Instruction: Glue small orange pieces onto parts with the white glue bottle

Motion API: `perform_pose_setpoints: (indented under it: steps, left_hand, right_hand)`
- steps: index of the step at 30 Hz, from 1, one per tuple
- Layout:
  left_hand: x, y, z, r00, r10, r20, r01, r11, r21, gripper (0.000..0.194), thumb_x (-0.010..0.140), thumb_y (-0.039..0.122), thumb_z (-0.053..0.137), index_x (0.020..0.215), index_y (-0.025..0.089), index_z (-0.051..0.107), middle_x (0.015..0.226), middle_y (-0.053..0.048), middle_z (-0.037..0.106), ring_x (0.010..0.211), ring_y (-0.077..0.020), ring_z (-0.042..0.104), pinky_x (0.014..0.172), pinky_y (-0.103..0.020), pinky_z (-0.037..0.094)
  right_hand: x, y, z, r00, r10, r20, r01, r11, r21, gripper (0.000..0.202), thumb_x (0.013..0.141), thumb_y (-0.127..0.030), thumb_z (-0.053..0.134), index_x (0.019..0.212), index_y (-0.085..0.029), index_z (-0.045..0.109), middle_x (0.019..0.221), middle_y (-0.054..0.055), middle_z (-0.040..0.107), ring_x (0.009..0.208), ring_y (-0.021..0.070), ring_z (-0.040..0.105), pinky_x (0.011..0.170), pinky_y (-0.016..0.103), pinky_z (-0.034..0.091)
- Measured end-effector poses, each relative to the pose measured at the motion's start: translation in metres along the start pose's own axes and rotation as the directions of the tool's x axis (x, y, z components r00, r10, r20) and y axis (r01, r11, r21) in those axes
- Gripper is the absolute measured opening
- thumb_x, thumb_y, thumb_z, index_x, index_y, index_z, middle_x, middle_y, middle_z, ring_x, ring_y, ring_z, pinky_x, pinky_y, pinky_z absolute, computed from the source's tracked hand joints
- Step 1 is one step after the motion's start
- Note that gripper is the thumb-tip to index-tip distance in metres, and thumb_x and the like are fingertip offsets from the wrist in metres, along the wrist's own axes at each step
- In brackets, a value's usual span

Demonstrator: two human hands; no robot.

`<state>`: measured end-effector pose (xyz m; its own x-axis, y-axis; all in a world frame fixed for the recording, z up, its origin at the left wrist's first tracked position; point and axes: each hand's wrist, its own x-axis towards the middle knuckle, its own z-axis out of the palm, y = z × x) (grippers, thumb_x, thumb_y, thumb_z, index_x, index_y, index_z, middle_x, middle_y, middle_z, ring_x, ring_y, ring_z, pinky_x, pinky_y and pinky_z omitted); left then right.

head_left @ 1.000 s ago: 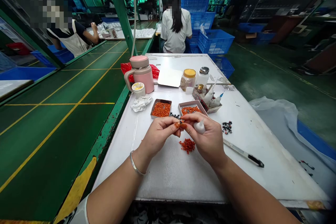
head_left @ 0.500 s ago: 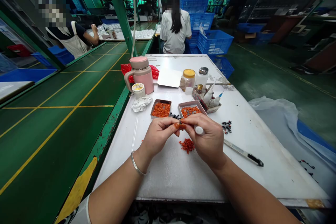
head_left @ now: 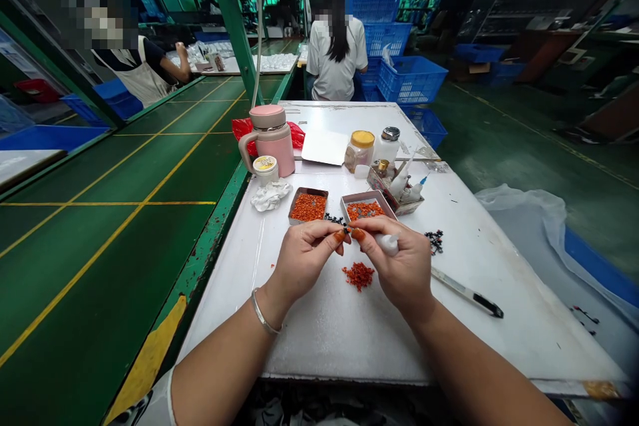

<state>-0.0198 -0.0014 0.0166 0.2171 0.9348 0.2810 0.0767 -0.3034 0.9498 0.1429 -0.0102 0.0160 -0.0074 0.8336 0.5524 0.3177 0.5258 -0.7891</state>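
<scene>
My left hand (head_left: pixel 307 256) is closed, thumb and forefinger pinching a tiny black part (head_left: pixel 346 229). Opposite it, my right hand (head_left: pixel 404 269) is closed too, its thumb and fingertips meeting at the same part. Tucked in the right fingers is a small white bottle (head_left: pixel 388 244), its far portion hidden by the hand. Fingertips on both hands look stained orange. Below them lies a pile of small orange-red pieces (head_left: pixel 358 275). Behind the hands sit a left tray (head_left: pixel 300 220) and a right tray (head_left: pixel 384 198), both holding orange pieces, with small black parts (head_left: pixel 333 218) between.
More black parts (head_left: pixel 435 241) and a pen-like cutter (head_left: pixel 469 293) lie to the right. Behind stand a pink mug (head_left: pixel 274 150), a yellow-lidded jar (head_left: pixel 359 152) and a box of bottles (head_left: pixel 397 196). A green conveyor (head_left: pixel 124 213) runs along the left; two people sit farther off.
The right thumb has shifted slightly, and the white bottle in that hand is turned so more of it shows. Both hands stay together at the black part. The view has moved a little.
</scene>
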Motion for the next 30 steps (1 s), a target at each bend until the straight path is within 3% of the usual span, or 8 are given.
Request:
perform_pose_setpoints:
  steps: [4, 15, 25, 30]
  left_hand:
    - [-0.0012, -0.0009, 0.0006, 0.995, 0.097, -0.023, -0.092, 0.985, 0.146, 0.019, 0.09, 0.021, 0.062, 0.077, 0.014, 0.074, 0.07, -0.003, 0.069, 0.07, -0.0131, 0.062, 0.07, -0.026, 0.046]
    - [-0.0029, -0.0007, 0.0005, 0.958, 0.285, -0.025, -0.261, 0.905, 0.335, 0.019, 0.088, 0.013, 0.06, 0.073, 0.016, 0.071, 0.066, -0.003, 0.069, 0.068, -0.0151, 0.06, 0.071, -0.03, 0.046]
    - [-0.0024, -0.0033, 0.0004, 0.95, 0.312, -0.026, -0.281, 0.885, 0.371, 0.017, 0.088, 0.014, 0.06, 0.079, 0.018, 0.073, 0.067, -0.003, 0.07, 0.069, -0.0173, 0.062, 0.073, -0.032, 0.047]
    - [-0.0022, 0.0002, -0.0007, 0.981, 0.193, -0.038, -0.174, 0.941, 0.291, 0.019, 0.089, 0.017, 0.06, 0.075, 0.017, 0.073, 0.069, -0.004, 0.07, 0.069, -0.016, 0.062, 0.071, -0.029, 0.048]
  right_hand:
    - [-0.0003, -0.0012, 0.0013, 0.999, 0.04, -0.005, -0.04, 0.999, 0.005, 0.007, 0.086, -0.022, 0.068, 0.084, -0.021, 0.074, 0.077, -0.001, 0.074, 0.066, 0.0119, 0.065, 0.066, 0.026, 0.052]
    - [-0.0019, -0.0025, 0.0029, 0.999, 0.035, -0.017, -0.036, 0.998, -0.044, 0.007, 0.083, -0.018, 0.069, 0.081, -0.022, 0.075, 0.074, -0.002, 0.074, 0.065, 0.0116, 0.066, 0.064, 0.025, 0.051]
    - [-0.0022, -0.0012, 0.0043, 0.997, 0.072, -0.009, -0.072, 0.997, -0.028, 0.008, 0.084, -0.02, 0.068, 0.081, -0.022, 0.075, 0.072, -0.001, 0.073, 0.063, 0.014, 0.065, 0.062, 0.027, 0.052]
    - [0.0008, -0.0006, 0.0019, 0.999, 0.048, -0.018, -0.048, 0.998, -0.032, 0.005, 0.084, -0.021, 0.07, 0.086, -0.022, 0.075, 0.079, 0.0, 0.075, 0.071, 0.0149, 0.067, 0.068, 0.028, 0.053]
